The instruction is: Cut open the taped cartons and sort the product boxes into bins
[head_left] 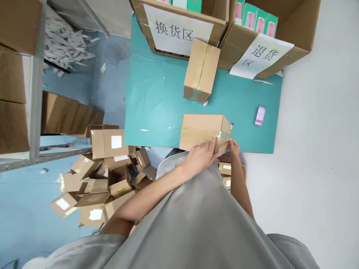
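Note:
A closed cardboard box (200,125) lies at the near edge of the green table, with clear packing tape (224,137) running along it and over its right end. My left hand (200,157) grips the box's near right part, fingers pressed on the taped top and thumb along the near edge. At the right end, my right hand (235,147) is closed, fingertips pinched at the loose-looking end of the tape. The exact pinch is small and partly hidden.
Another taped box (202,69) stands farther back on the green table (154,112). Behind it are two large labelled cartons (176,31) (269,56) holding green-and-pink packages. A pixelated pink item (260,115) lies right. Empty boxes (95,186) pile on the floor left, near a metal shelf (36,82).

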{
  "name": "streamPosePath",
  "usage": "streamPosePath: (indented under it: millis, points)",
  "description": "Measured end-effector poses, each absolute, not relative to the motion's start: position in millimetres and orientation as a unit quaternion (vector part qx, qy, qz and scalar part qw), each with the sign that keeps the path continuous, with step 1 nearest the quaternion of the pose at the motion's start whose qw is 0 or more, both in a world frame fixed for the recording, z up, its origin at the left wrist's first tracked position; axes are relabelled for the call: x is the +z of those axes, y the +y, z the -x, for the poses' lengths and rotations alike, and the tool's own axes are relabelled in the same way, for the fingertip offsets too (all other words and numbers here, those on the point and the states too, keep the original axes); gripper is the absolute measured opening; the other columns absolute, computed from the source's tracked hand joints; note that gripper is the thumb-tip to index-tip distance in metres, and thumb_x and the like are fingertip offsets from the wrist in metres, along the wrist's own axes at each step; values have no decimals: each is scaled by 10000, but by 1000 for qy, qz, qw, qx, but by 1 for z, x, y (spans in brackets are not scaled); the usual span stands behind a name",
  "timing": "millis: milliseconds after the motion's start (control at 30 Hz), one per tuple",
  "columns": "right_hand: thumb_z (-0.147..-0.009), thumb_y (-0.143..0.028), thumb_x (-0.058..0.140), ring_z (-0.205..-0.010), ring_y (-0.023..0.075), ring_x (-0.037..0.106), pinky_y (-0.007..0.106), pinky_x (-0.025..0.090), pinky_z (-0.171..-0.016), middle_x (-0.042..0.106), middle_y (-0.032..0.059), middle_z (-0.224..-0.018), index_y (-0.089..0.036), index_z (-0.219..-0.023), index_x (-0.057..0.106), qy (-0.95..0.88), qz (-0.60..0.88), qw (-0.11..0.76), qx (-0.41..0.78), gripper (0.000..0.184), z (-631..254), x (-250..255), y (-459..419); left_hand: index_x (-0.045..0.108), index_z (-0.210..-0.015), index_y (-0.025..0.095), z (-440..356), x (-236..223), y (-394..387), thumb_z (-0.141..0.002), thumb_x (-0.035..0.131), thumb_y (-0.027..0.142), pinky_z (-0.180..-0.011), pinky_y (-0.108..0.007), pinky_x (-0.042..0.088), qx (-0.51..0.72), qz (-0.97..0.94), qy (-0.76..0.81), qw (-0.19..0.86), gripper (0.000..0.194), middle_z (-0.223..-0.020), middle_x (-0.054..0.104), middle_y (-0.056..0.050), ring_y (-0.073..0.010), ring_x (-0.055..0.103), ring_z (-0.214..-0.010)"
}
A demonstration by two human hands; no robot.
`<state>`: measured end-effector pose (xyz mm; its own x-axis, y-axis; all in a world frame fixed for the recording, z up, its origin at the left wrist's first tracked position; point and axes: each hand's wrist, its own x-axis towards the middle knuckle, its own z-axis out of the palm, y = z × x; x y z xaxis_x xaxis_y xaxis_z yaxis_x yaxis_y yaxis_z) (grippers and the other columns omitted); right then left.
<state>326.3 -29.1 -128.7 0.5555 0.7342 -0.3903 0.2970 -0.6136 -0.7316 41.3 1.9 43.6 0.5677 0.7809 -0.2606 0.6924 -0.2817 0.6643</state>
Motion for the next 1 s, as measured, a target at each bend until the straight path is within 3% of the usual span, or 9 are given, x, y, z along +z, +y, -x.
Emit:
streamPosePath:
  millis: [67, 167, 300, 400, 533, 633, 800, 1000]
  points:
    - [-933, -740, 624, -1057, 283, 715, 407, 607, -938, 844, 114, -1005, -169, -1017, 834, -307, 822, 315, 362, 615, -321, -126, -32, 406, -1771, 125, -29, 50, 7, -1191, 527, 482, -898, -372, 606, 45, -787, 488, 374, 691, -1364, 802, -219, -325, 818, -1189]
    - [-923, -741, 653, -1081, 285, 723, 411, 607, -958, 849, 123, -1077, -175, -1049, 830, -304, 813, 325, 377, 606, -314, -121, -34, 578, -1667, 142, -6, 54, 16, -1197, 508, 437, -908, -359, 593, 45, -751, 553, 359, 559, -1378, 806, -186, -323, 805, -1221]
    - [-874, -730, 745, -1090, 307, 745, 445, 615, -968, 853, 153, -1155, -171, -1087, 819, -295, 791, 338, 415, 603, -299, -113, -30, 799, -1399, 185, 37, 39, 27, -1189, 483, 413, -808, -348, 544, 47, -696, 645, 311, 442, -1190, 842, -154, -318, 820, -1039]
    - [-847, -740, 769, -1112, 317, 759, 460, 616, -1007, 847, 195, -1197, -161, -1074, 810, -328, 783, 325, 416, 624, -274, -108, -21, 871, -1216, 179, 81, 4, 33, -1156, 513, 436, -800, -363, 518, 39, -667, 690, 279, 445, -1067, 845, -164, -332, 803, -939]
    - [-929, -714, 684, -1065, 304, 772, 467, 632, -1013, 841, 213, -1188, -160, -1080, 783, -401, 774, 303, 385, 583, -229, -99, -11, 912, -1092, 154, 140, -56, 33, -1067, 631, 428, -858, -383, 533, 50, -593, 741, 311, 393, -1069, 872, -180, -365, 792, -972]
    - [-1024, -627, 606, -1062, 288, 774, 454, 653, -989, 830, 195, -1213, -169, -1137, 771, -439, 770, 300, 352, 500, -204, -84, -8, 918, -1083, 164, 166, -89, 27, -1014, 704, 462, -861, -359, 553, 121, -509, 762, 382, 373, -1088, 892, -127, -324, 784, -931]
    - [-1109, -463, 565, -1121, 279, 789, 433, 674, -999, 774, 164, -1321, -193, -1368, 770, -541, 711, 289, 344, 427, -171, -34, -7, 901, -1117, 131, 187, -107, 15, -999, 701, 440, -933, -366, 578, 209, -443, 802, 340, 387, -1152, 889, -132, -301, 778, -966]
    - [-1133, -350, 597, -1482, 357, 656, 557, 580, -1248, 635, 175, -1609, -245, -1607, 652, -708, 580, 202, 349, 489, -93, 27, -7, 860, -1130, 106, 227, -127, -1, -1017, 604, 397, -885, -328, 577, 205, -388, 844, 308, 403, -1010, 865, -121, -290, 768, -988]
